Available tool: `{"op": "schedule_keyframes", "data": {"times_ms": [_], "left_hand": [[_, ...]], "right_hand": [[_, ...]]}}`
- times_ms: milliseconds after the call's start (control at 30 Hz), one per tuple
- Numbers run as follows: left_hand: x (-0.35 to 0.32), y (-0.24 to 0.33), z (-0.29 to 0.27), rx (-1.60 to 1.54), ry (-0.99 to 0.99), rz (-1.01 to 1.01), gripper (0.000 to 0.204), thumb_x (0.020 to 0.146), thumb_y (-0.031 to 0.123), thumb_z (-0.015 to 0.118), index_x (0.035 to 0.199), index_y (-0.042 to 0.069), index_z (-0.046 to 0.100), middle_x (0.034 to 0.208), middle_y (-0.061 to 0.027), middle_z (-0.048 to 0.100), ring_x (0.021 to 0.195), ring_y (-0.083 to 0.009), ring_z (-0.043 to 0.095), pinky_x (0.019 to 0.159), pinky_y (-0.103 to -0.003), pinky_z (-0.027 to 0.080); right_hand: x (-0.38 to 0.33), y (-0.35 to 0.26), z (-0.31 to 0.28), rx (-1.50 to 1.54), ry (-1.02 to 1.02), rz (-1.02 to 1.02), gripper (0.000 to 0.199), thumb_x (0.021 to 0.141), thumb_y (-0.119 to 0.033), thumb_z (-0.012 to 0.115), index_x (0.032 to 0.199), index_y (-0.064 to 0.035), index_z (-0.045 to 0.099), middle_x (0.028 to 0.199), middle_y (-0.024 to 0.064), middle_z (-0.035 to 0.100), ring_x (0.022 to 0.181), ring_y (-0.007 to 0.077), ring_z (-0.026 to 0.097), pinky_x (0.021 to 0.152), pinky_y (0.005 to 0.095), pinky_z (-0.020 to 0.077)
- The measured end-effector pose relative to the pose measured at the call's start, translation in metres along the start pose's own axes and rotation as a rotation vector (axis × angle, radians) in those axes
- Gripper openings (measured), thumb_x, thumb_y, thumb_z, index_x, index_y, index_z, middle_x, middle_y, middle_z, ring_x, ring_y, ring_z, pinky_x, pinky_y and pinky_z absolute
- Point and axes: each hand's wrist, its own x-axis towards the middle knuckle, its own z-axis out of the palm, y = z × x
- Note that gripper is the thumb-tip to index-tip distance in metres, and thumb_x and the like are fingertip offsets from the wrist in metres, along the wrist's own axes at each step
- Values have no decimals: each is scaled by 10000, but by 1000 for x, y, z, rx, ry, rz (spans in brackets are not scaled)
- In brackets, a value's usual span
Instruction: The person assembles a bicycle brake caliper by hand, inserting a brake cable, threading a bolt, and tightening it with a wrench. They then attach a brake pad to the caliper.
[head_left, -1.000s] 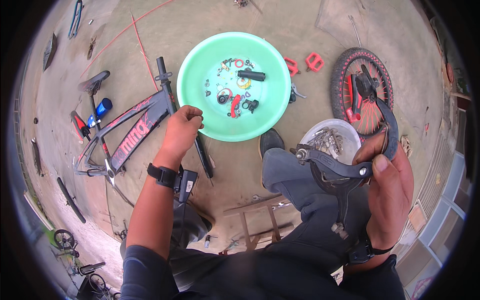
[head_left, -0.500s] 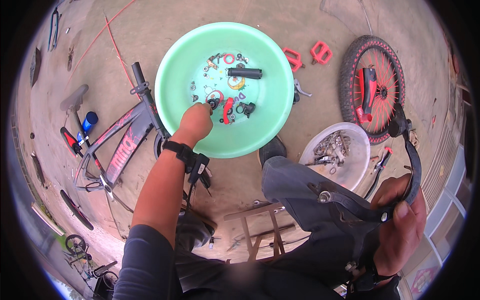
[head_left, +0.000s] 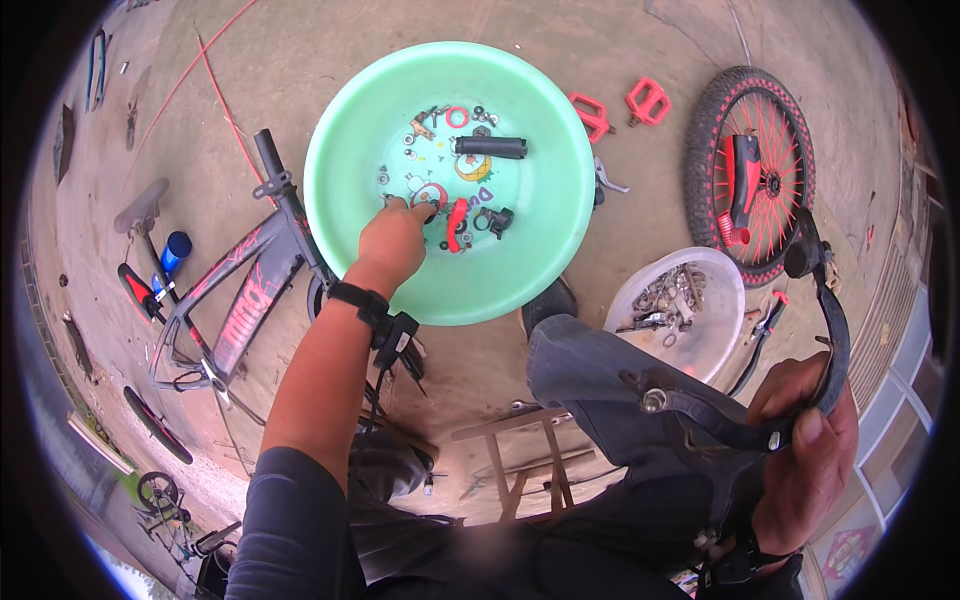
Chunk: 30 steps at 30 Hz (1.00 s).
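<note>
My left hand (head_left: 391,243) reaches into a green basin (head_left: 345,265), its fingers closed at a small round black part (head_left: 433,214) that they partly cover. Just right of it lie a red bent part (head_left: 456,224) and a black clamp-like part (head_left: 494,221). Farther back in the basin are a black handlebar grip (head_left: 490,148), a red ring (head_left: 457,117) and several small nuts and bolts. Over my right thigh, my right hand (head_left: 806,440) grips a dark bicycle brake caliper (head_left: 700,415) with curved arms. A black pad-like end (head_left: 800,258) sticks up from it.
A bicycle frame (head_left: 250,300) lies left of the basin. On the right are a wheel (head_left: 697,150), two red pedals (head_left: 649,101), a brake lever (head_left: 608,178), a white tub (head_left: 738,300) of metal parts and red-handled pliers (head_left: 765,328). A wooden stool (head_left: 497,465) stands near me.
My left fingertips have shifted slightly and now cover more of the small black part. The right hand keeps its hold on the brake caliper. The whole view has moved a little.
</note>
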Motion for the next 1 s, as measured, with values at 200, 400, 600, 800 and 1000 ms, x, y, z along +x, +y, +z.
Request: {"op": "schedule_keyframes", "data": {"times_ms": [200,400,600,800,1000], "left_hand": [[9,-5,-3,119,-9,12,284,929,106,669,1194,185,733,1109,-116,657,1008,-324,684,849,-431,574],[25,8,12,217,38,147,203,910,107,691,1108,137,719,1059,-98,657,976,-305,690,811,-430,586],[35,16,11,300,-41,184,194,904,64,645,1081,114,705,1093,-118,653,989,-292,698,794,-409,603],[41,23,9,314,-58,166,157,919,83,638,1058,88,710,1102,-123,666,981,-294,709,797,-415,599],[18,5,-28,-404,7,21,147,901,86,682,1034,23,694,964,-117,727,834,-258,708,762,-368,566]], "right_hand": [[7,-2,2,21,-7,15,475,956,-466,621,898,-3,532,749,101,525,685,142,468,638,279,319],[10,-4,4,38,-11,29,473,958,-467,627,898,-7,537,727,106,532,670,139,466,632,277,314],[12,0,3,34,-6,17,472,959,-467,633,893,-8,545,721,116,548,662,140,467,626,281,311],[14,0,2,63,-36,1,468,956,-460,632,883,-6,548,729,113,542,655,142,465,619,285,311],[8,-5,3,70,-60,8,451,948,-435,634,904,10,576,777,104,564,701,147,494,657,288,347]]}}
